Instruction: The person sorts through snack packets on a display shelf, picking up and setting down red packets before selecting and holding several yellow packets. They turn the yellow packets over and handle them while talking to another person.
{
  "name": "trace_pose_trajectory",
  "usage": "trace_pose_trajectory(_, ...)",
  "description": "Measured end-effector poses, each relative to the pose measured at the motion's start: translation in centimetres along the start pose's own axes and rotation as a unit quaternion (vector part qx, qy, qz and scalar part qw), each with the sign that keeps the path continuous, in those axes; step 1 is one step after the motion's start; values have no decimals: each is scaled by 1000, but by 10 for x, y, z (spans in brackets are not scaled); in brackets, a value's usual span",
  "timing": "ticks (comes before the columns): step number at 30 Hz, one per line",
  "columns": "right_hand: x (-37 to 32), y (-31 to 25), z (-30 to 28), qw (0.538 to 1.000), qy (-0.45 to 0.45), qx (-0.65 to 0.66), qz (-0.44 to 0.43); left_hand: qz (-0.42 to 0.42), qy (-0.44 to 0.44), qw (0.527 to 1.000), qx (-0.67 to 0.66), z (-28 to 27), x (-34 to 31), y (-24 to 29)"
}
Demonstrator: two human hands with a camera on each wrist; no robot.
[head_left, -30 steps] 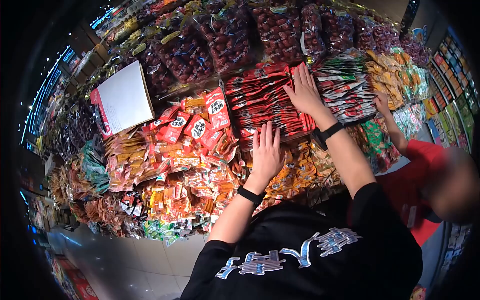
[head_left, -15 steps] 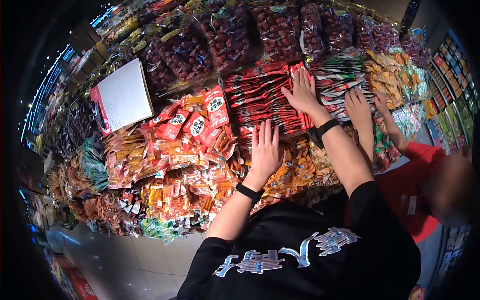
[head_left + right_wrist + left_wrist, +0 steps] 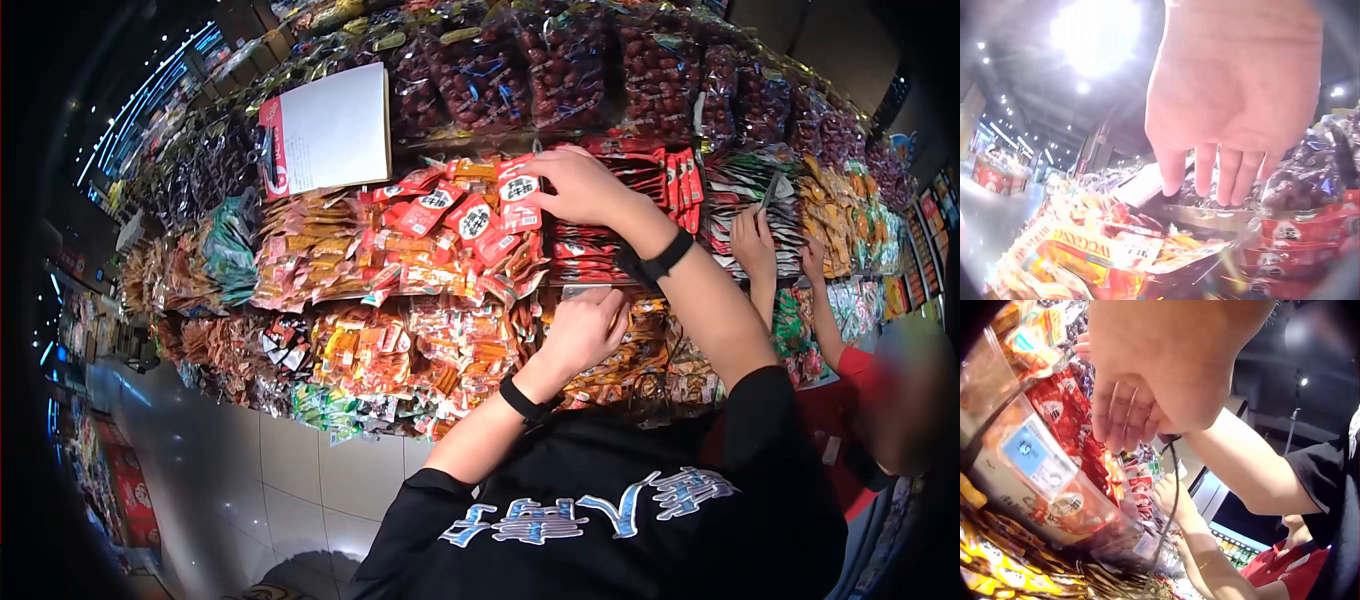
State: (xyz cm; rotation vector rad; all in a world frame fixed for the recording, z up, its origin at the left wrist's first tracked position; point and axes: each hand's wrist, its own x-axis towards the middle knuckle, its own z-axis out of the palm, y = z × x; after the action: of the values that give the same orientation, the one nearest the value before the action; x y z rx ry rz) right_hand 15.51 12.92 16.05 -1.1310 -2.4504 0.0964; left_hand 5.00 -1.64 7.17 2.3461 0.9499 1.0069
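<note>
- My right hand (image 3: 580,185) rests over the red packets (image 3: 590,250) in the middle bin. They are glossy, white-labelled and stacked. My fingers are straight, gripping nothing.
- My left hand (image 3: 585,330) is nearer, fingers curled at the front rail (image 3: 583,292) — gripping or not, I cannot tell.

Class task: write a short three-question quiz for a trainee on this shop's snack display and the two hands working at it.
1. True or false: in the head view, the white sheet lies left of the right hand.
2. The left hand is at: A the top bags, B the shelf edge below the red packets, C the floor.
3. What colour is the second person's shirt?
Key: 1 true; 2 B; 3 red.
</note>
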Motion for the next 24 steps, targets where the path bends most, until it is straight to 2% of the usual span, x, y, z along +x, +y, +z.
trace_pose_trajectory(1, 12, 4, 15, 997, -29, -63, -24, 37, 71, 997, -11, -8, -2, -2)
trace_pose_trajectory(3, 33, 5, 34, 979, -94, -177, -24, 55, 170, 984, -21, -30, -5, -5)
trace_pose_trajectory(6, 57, 7, 41, 954, -212, -209, 41, 0, 257, 966, 38, -54, -10, -31)
trace_pose_trajectory(9, 65, 5, 38, 950, -223, -210, 65, -66, 281, 948, 134, -82, -12, -59)
trace_pose_trajectory(10, 63, 7, 43, 961, -162, -217, 50, -88, 279, 942, 163, -89, -11, -69)
trace_pose_trajectory(14, 62, 7, 36, 981, -90, -152, 81, -143, 292, 911, 254, -104, -8, -106)
trace_pose_trajectory(19, 72, 12, 17, 985, -99, 83, 118, -185, 274, 890, 313, -125, -5, -138)
trace_pose_trajectory(21, 78, 9, 17, 949, -123, 243, 159, -177, 258, 891, 330, -126, -8, -152)
trace_pose_trajectory(24, 86, -6, 28, 965, -171, 189, 63, -170, 239, 903, 316, -125, -10, -162)
